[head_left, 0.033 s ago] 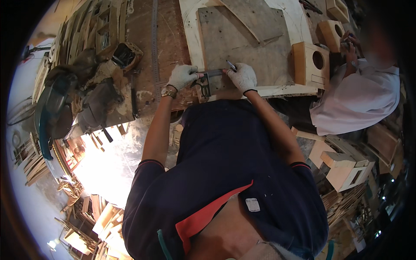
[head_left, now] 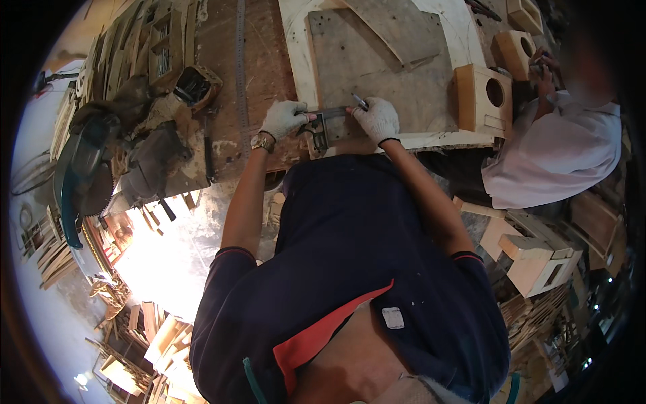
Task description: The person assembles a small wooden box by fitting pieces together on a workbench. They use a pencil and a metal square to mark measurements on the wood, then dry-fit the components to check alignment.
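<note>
Both my hands, in whitish knitted gloves, are at the workbench's near edge. My left hand [head_left: 282, 120], with a watch at its wrist, is closed on one end of a combination square [head_left: 319, 133]. The square's dark head hangs below the blade, close to my body. My right hand [head_left: 377, 121] pinches the blade's other end, and a pen [head_left: 359, 101] sticks up between its fingers. Under and beyond the square lies a flat grey-brown board [head_left: 377, 87] on a white panel. A curved thin wooden piece [head_left: 397, 34] rests on its far part.
Wooden boxes with round holes [head_left: 468, 101] stand on the right, near a co-worker in a pale shirt [head_left: 552, 155]. A long steel ruler [head_left: 240, 74] lies left of the panel. A circular-bladed saw [head_left: 67, 175] and an open container [head_left: 208, 84] are further left.
</note>
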A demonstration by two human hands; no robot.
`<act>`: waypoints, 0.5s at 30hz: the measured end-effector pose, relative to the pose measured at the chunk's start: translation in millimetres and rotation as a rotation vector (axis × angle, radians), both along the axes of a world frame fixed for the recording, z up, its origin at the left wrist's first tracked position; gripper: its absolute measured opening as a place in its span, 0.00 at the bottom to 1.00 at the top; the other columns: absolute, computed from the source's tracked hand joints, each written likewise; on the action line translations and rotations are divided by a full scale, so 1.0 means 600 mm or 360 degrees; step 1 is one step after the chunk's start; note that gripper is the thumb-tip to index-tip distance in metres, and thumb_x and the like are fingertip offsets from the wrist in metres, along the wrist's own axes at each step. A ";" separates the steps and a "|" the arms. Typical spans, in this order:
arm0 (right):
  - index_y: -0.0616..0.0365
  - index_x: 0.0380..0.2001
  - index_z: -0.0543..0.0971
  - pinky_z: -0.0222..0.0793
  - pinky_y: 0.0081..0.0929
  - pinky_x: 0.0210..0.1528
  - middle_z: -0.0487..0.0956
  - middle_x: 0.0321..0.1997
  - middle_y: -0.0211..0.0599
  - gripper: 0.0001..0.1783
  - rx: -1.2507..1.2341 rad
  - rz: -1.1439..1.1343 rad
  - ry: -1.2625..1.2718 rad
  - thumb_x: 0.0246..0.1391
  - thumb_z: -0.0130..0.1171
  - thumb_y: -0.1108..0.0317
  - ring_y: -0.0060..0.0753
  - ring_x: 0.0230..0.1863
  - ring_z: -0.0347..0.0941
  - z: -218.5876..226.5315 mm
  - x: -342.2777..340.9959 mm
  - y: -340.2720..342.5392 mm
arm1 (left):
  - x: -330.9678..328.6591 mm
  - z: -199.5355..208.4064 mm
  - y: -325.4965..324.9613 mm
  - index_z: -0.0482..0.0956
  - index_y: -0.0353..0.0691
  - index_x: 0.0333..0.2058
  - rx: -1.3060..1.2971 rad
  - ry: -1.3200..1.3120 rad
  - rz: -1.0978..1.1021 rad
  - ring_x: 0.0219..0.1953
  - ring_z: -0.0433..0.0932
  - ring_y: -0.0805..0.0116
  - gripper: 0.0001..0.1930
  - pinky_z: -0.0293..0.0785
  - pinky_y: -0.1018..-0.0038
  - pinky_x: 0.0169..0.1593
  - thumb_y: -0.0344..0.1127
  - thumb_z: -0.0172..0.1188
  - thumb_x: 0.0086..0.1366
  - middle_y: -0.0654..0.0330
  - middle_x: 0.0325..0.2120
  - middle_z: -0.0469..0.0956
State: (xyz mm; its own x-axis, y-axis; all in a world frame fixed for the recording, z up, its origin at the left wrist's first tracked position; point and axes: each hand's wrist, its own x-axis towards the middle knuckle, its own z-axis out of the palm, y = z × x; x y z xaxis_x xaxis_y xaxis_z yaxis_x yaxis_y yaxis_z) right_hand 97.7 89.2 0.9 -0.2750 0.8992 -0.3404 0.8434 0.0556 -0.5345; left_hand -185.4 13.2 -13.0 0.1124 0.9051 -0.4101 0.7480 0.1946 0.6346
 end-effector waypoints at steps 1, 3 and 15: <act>0.59 0.29 0.86 0.75 0.53 0.41 0.84 0.30 0.55 0.28 0.0006 0.0010 -0.0016 0.55 0.73 0.41 0.62 0.37 0.82 0.004 -0.002 0.000 | -0.001 -0.002 -0.001 0.83 0.43 0.29 -0.0023 0.0030 0.0007 0.28 0.81 0.53 0.31 0.70 0.58 0.34 0.69 0.64 0.67 0.56 0.20 0.78; 0.58 0.29 0.86 0.76 0.54 0.43 0.85 0.32 0.53 0.28 -0.0027 -0.0004 -0.0042 0.54 0.73 0.40 0.62 0.39 0.83 0.008 -0.006 0.005 | 0.002 -0.004 0.005 0.83 0.42 0.29 -0.0061 0.0087 0.0027 0.28 0.81 0.52 0.31 0.71 0.57 0.36 0.69 0.64 0.67 0.55 0.20 0.78; 0.59 0.30 0.87 0.76 0.52 0.42 0.84 0.31 0.54 0.27 -0.0082 -0.0072 -0.0016 0.54 0.74 0.41 0.61 0.37 0.83 0.006 -0.010 0.018 | 0.022 0.000 0.018 0.85 0.40 0.33 -0.0010 -0.0007 0.0148 0.27 0.82 0.58 0.25 0.73 0.59 0.35 0.61 0.66 0.70 0.56 0.24 0.82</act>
